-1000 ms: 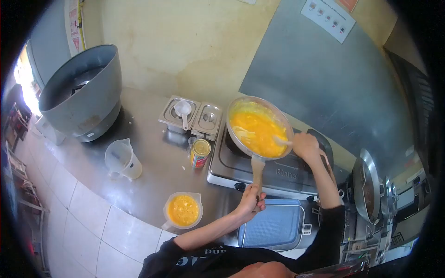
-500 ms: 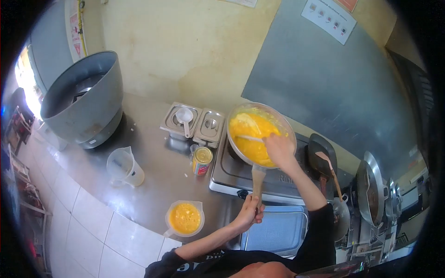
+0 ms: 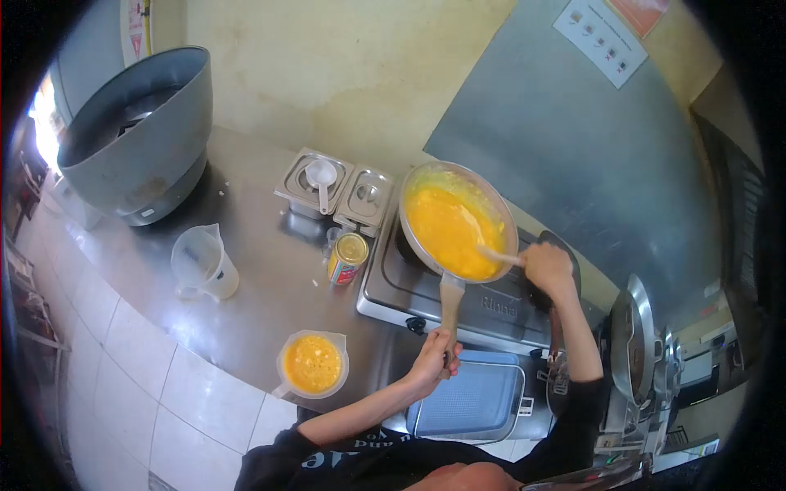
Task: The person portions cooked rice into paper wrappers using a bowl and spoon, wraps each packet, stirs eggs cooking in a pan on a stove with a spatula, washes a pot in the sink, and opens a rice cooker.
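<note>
My left hand (image 3: 434,358) is wrapped round the wooden handle of a pan (image 3: 501,196), which is tilted over a gas stove (image 3: 385,293). Yellow egg mixture (image 3: 442,225) with paler streaks lies in the pan. At the pan's right rim, my right hand (image 3: 547,266) grips a light-coloured utensil (image 3: 498,254), its far end in the egg. A jug of beaten egg (image 3: 313,365) stands on the steel counter to the left of my left hand.
A clear jug (image 3: 203,263), a can (image 3: 348,258) and lidded steel containers (image 3: 366,199) with a white scoop (image 3: 322,177) stand on the counter (image 3: 262,327). A large grey vessel (image 3: 147,139) is at left, a blue tray (image 3: 471,397) below the stove, a wok (image 3: 629,344) at right.
My right hand has moved from over the middle of the pan back to its right rim with the utensil. The egg has shifted in the pan. My left hand keeps its hold.
</note>
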Tool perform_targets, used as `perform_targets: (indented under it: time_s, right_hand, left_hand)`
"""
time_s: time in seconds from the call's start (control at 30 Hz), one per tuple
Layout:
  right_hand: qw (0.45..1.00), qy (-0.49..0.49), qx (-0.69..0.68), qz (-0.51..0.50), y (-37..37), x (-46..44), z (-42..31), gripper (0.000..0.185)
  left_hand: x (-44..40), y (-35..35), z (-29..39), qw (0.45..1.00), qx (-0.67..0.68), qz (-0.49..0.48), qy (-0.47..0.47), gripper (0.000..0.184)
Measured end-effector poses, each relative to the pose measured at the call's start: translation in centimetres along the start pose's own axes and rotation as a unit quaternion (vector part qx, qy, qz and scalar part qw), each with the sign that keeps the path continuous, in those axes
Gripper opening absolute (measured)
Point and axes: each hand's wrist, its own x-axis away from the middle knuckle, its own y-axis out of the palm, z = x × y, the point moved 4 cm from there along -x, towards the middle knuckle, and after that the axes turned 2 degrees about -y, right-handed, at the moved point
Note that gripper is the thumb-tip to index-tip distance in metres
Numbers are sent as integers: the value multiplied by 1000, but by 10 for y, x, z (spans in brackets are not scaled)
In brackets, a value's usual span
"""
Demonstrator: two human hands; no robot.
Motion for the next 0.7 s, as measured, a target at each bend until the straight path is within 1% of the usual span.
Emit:
perform_targets:
  time_s: [0.03, 0.1, 0.17, 0.2, 0.27, 0.3, 0.37, 0.43, 0.47, 0.53, 0.57, 0.6, 0.7]
  right_hand:
    - [1000, -9, -5, -2, -12, 19, -1, 17]
    - [1000, -18, -10, -1, -22, 49, -13, 16]
    - [995, -78, 5, 59, -24, 70, -37, 18]
    - [995, -76, 3, 59, -17, 67, -49, 18]
    - [997, -36, 5, 72, 7, 51, -65, 18]
    - [997, -32, 3, 74, 14, 39, -64, 18]
    - [994, -10, -38, 105, 18, 9, -56, 18]
    - [994, 32, -36, 103, 21, -23, -49, 19]
    - [993, 33, -41, 107, 27, -41, -46, 19]
    - [984, 66, -67, 150, 34, -70, -35, 21]
    - [983, 66, -69, 154, 33, -84, -28, 21]
    - [983, 76, -86, 142, 27, -93, -23, 22]
    - [983, 88, -102, 121, 19, -100, -24, 22]
  left_hand:
    - [0, 1, 1, 1000, 2, -2, 4, 28]
    - [1, 2, 0, 1000, 0, 0, -28, 26]
    - [-1, 0, -2, 1000, -6, -10, -29, 23]
    - [-1, 0, -3, 999, -12, -18, -33, 21]
    - [0, -1, -3, 999, -22, -18, -33, 21]
    - [0, 0, -2, 999, -28, -19, -30, 22]
    - [1, 1, 0, 999, -38, -23, -25, 22]
    - [0, 1, 1, 998, -49, -25, -17, 22]
    - [-1, 0, 0, 998, -47, -27, -15, 24]
    - [0, 0, 1, 998, -50, -28, -10, 26]
    - [0, 1, 1, 999, -42, -20, -19, 25]
    - [0, 1, 1, 999, -33, -11, -30, 23]
    - [1, 1, 0, 999, -42, -20, -12, 24]
